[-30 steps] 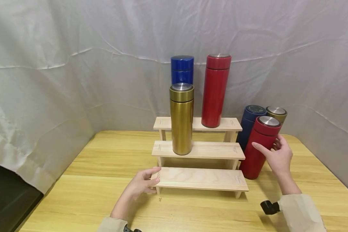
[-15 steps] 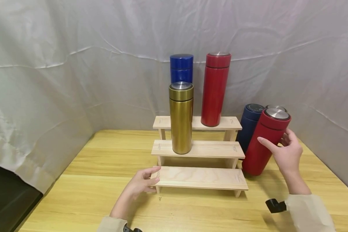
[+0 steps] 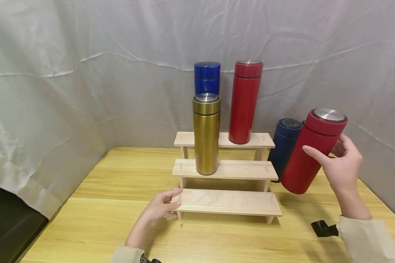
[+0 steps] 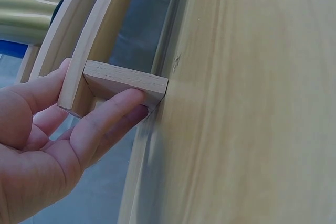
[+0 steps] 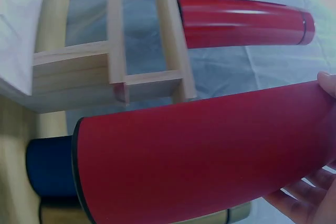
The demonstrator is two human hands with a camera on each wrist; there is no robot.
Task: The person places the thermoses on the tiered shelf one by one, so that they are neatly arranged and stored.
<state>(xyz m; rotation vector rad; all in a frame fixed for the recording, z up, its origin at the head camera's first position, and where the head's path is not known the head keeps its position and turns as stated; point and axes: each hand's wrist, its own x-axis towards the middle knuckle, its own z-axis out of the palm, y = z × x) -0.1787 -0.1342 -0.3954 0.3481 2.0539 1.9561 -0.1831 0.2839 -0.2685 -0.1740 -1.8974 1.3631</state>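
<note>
My right hand (image 3: 343,166) grips a red thermos (image 3: 311,155) round its upper body, thumb in front. The thermos has a steel-topped lid and leans to the right, lifted above the table beside the stand. In the right wrist view the red thermos (image 5: 205,156) stretches across the lower half, with fingertips (image 5: 304,198) under its lid end. My left hand (image 3: 158,210) holds the left end of the lowest step of a three-step wooden stand (image 3: 228,201). Seen from the left wrist, its fingers (image 4: 110,114) lie against the leg of that step.
A gold thermos (image 3: 206,142) stands on the middle step. Another red thermos (image 3: 245,106) and a blue one (image 3: 206,78) stand on the top step. On the table right of the stand is a dark blue thermos (image 3: 283,146); a gold one (image 5: 60,212) lies mostly hidden.
My right hand has lifted the red thermos off the table, up and to the right, and it leans more. It now covers the gold thermos behind it. My left hand has stayed put.
</note>
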